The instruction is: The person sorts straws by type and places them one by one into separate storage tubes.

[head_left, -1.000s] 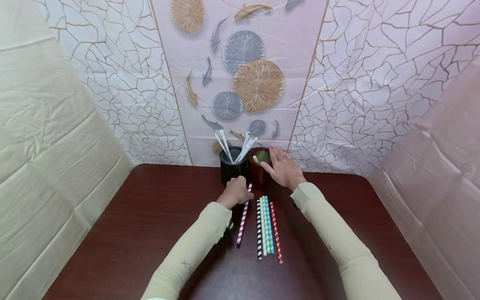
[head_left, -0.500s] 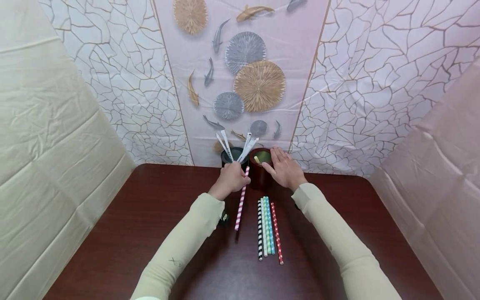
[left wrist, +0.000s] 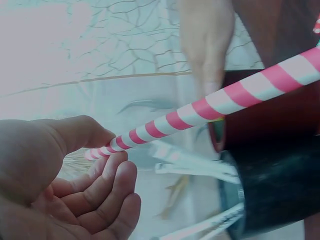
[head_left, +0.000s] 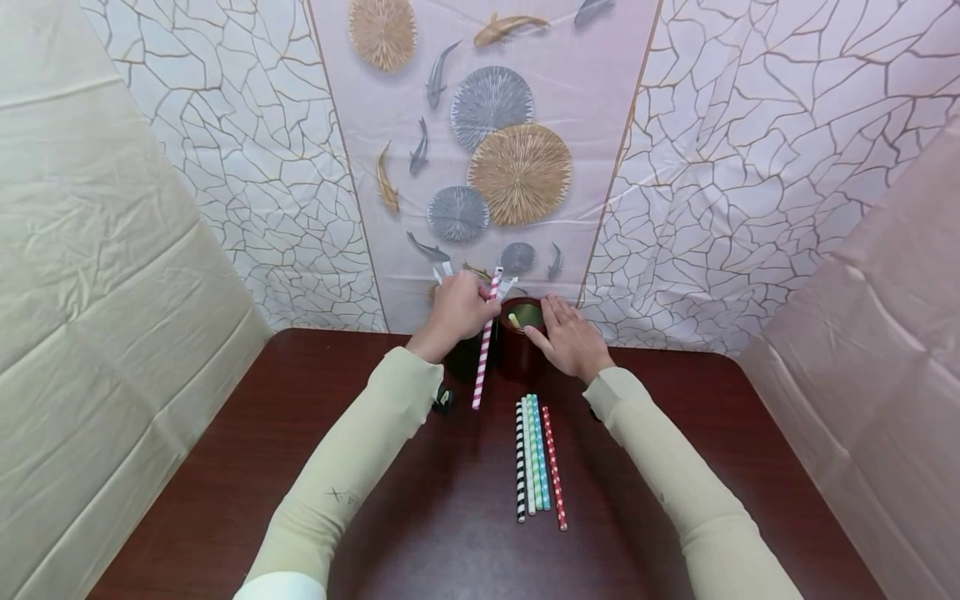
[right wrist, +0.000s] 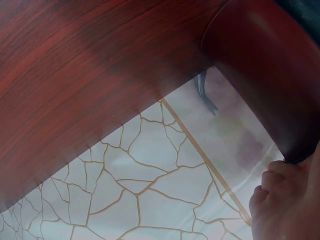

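Observation:
My left hand [head_left: 453, 307] pinches a pink-and-white striped paper straw [head_left: 483, 358] near its upper end, between thumb and forefinger. In the left wrist view the straw slants across, off the table, in front of a black cup [left wrist: 277, 175]. White paper-wrapped sticks [left wrist: 195, 166] stand in that cup, partly hidden by the left hand in the head view. Beside it is a dark red cup [head_left: 517, 358] with a yellow-green straw tip [head_left: 513, 320] inside. My right hand [head_left: 573, 340] rests on the red cup's rim with fairly straight fingers, thumb on the near side.
Several patterned straws [head_left: 533, 454] lie side by side on the dark wooden table [head_left: 405, 517], among them a red dotted straw [head_left: 555, 471] at the right. A patterned cloth [head_left: 517, 92] hangs just behind the cups. Beige cloth [head_left: 90, 333] encloses the sides.
My left hand has lifted the pink-striped straw from the table and carried it forward and up, over the black cup. The right hand has stayed on the red cup.

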A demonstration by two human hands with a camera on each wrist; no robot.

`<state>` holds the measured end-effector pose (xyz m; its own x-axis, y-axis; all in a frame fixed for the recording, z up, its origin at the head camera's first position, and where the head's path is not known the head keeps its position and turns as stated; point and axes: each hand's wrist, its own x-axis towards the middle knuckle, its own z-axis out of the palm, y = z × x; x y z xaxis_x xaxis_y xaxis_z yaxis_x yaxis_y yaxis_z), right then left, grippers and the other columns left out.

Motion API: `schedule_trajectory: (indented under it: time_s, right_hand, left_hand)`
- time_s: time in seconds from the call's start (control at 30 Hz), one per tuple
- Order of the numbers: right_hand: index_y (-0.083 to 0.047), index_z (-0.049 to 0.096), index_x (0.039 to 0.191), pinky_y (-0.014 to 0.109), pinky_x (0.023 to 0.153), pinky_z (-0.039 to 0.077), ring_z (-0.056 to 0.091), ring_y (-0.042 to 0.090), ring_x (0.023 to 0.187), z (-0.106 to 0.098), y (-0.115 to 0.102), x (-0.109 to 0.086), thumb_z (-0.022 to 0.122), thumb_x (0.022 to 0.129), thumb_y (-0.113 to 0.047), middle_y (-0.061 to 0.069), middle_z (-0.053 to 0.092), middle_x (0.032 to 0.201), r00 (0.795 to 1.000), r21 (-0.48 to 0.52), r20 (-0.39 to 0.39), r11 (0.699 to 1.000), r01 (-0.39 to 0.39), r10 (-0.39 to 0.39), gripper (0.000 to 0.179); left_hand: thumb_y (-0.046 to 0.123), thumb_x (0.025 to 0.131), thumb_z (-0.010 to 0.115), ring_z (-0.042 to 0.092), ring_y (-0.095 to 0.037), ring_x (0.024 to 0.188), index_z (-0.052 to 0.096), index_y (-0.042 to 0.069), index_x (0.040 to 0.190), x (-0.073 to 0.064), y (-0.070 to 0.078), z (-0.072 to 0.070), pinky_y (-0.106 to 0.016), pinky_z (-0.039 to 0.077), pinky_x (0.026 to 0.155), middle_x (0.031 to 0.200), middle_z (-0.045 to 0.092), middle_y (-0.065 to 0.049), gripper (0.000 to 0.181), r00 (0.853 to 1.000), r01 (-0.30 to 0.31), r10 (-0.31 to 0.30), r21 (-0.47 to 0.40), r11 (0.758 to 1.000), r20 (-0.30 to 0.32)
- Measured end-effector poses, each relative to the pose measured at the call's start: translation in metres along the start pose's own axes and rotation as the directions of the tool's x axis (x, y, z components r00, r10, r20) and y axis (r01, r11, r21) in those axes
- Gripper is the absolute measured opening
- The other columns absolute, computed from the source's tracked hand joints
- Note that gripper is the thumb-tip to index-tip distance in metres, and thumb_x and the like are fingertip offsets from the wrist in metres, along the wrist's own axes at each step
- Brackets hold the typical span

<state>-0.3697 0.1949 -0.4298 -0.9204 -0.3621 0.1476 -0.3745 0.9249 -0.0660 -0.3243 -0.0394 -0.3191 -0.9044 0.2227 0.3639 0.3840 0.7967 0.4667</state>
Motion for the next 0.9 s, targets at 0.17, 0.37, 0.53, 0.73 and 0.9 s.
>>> schedule_trajectory:
  time_s: [0.17, 0.37, 0.53, 0.73, 0.9]
  right_hand:
    - [0.006, 0.02, 0.165, 0.054, 0.132, 0.022, 0.021, 0.04, 0.164, 0.0, 0.001, 0.0, 0.026, 0.112, -0.059, 0.026, 0.022, 0.174, 1.0, 0.004, 0.001, 1.0, 0.003, -0.003, 0.084]
    - [0.006, 0.02, 0.165, 0.054, 0.133, 0.021, 0.021, 0.039, 0.164, -0.001, 0.002, -0.001, 0.027, 0.112, -0.06, 0.025, 0.022, 0.174, 1.0, 0.011, 0.003, 1.0, 0.002, -0.002, 0.084]
    - [0.006, 0.021, 0.165, 0.053, 0.133, 0.021, 0.021, 0.039, 0.164, -0.001, 0.001, 0.0, 0.027, 0.112, -0.06, 0.025, 0.023, 0.174, 1.0, -0.003, 0.0, 1.0, 0.009, -0.009, 0.085]
    - [0.006, 0.021, 0.165, 0.053, 0.133, 0.021, 0.021, 0.039, 0.164, 0.001, 0.001, 0.001, 0.026, 0.112, -0.061, 0.025, 0.023, 0.174, 1.0, -0.014, -0.003, 1.0, 0.014, -0.014, 0.085]
    - [0.006, 0.022, 0.165, 0.053, 0.133, 0.022, 0.022, 0.039, 0.163, 0.002, 0.002, 0.001, 0.026, 0.112, -0.06, 0.025, 0.024, 0.174, 1.0, -0.017, -0.009, 1.0, 0.016, -0.016, 0.085]
  left_hand:
    - [0.013, 0.087, 0.072, 0.052, -0.019, 0.068, 0.056, 0.016, 0.054, 0.01, 0.012, -0.014, -0.038, 0.045, 0.066, 0.052, 0.045, 0.009, 0.036, 0.998, -0.024, 0.022, -0.028, 0.999, -0.065]
    - [0.014, 0.091, 0.071, 0.072, -0.026, 0.088, 0.078, 0.006, 0.088, 0.02, 0.024, -0.03, -0.044, 0.057, 0.091, 0.075, 0.073, -0.003, 0.011, 0.986, -0.029, 0.014, -0.09, 0.995, -0.164]
    - [0.016, 0.093, 0.072, 0.075, -0.025, 0.094, 0.074, 0.005, 0.099, 0.026, 0.033, -0.04, -0.041, 0.056, 0.092, 0.089, 0.081, -0.007, 0.013, 0.97, -0.041, 0.004, -0.148, 0.988, -0.245]
    - [0.021, 0.097, 0.073, 0.075, -0.022, 0.091, 0.072, 0.005, 0.104, 0.032, 0.044, -0.048, -0.039, 0.056, 0.09, 0.092, 0.08, -0.006, 0.017, 0.949, -0.072, 0.006, -0.198, 0.978, -0.314]
    - [0.022, 0.098, 0.074, 0.076, -0.02, 0.09, 0.071, 0.005, 0.106, 0.035, 0.049, -0.047, -0.036, 0.056, 0.09, 0.096, 0.081, -0.006, 0.019, 0.939, -0.089, 0.002, -0.237, 0.967, -0.343]
